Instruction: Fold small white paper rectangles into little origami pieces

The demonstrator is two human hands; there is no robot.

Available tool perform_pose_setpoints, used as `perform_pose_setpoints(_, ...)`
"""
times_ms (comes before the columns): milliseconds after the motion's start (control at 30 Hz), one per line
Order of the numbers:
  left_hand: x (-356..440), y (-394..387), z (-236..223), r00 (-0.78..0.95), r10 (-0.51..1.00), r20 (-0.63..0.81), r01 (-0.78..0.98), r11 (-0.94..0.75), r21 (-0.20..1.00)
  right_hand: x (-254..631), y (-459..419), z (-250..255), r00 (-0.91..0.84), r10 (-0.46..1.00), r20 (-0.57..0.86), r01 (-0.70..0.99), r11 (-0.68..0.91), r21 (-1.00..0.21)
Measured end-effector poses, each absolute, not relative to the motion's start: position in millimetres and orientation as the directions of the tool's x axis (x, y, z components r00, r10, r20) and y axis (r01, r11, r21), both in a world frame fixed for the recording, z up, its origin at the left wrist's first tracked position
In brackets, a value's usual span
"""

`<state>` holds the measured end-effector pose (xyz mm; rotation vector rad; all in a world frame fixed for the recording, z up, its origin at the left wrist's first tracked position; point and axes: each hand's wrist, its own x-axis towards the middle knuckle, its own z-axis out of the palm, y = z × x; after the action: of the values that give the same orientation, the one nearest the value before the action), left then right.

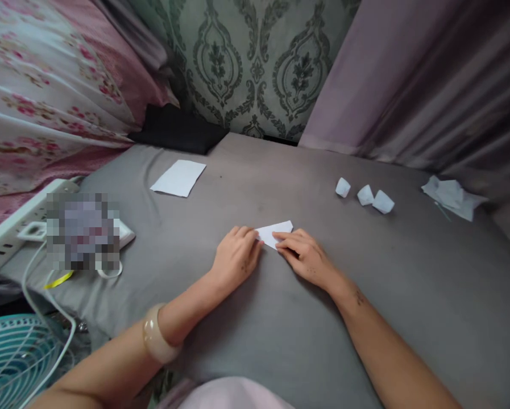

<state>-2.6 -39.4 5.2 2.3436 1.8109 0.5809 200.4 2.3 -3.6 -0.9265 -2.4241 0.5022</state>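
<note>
A small folded piece of white paper lies on the grey sheet in front of me, its upper right tip pointing away. My left hand has its fingers closed together at the paper's left end and covers that corner. On the right part, the fingertips and thumb of my right hand press and grip the lower edge. How the folds run under my fingers is hidden.
A stack of white paper lies at left, near a black folded cloth. Three folded paper shapes and crumpled white paper are at right. A white power strip, cables and a teal fan stand left.
</note>
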Motion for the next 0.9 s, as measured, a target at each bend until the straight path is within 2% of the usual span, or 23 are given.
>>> perform_pose_setpoints(100, -6, -18, 0, 0.112, 0.973, 0.202, 0.890, -0.188, 0.414, 204, 1, -5, -0.648, 0.689, 0.324, 0.493, 0.704, -0.512)
perform_pose_setpoints(200, -7, 1, -3, 0.111, 0.992, 0.056, 0.854, -0.124, 0.506, 207, 0, -6, -0.659, 0.677, 0.328, 0.480, 0.714, -0.510)
perform_pose_setpoints(300, -7, 15, -2, 0.149, 0.989, -0.003, 0.812, -0.121, 0.571, 204, -1, -8, -0.660, 0.675, 0.330, 0.468, 0.713, -0.522)
perform_pose_setpoints(433, -7, 34, 1, 0.245, 0.968, 0.059, 0.778, -0.232, 0.584, 192, -4, -9, -0.595, 0.730, 0.336, 0.518, 0.669, -0.533)
perform_pose_setpoints(633, -7, 46, 5, 0.285, 0.937, 0.200, 0.742, -0.348, 0.572, 166, -13, -11, -0.410, 0.843, 0.348, 0.672, 0.537, -0.509)
perform_pose_setpoints(767, -9, 32, -1, 0.470, 0.845, 0.257, 0.643, -0.527, 0.556, 168, -16, -11, -0.467, 0.820, 0.331, 0.658, 0.572, -0.490)
perform_pose_setpoints(900, -14, 25, -9, 0.499, 0.827, 0.258, 0.596, -0.544, 0.591, 174, -18, -10, -0.521, 0.800, 0.296, 0.654, 0.598, -0.464)
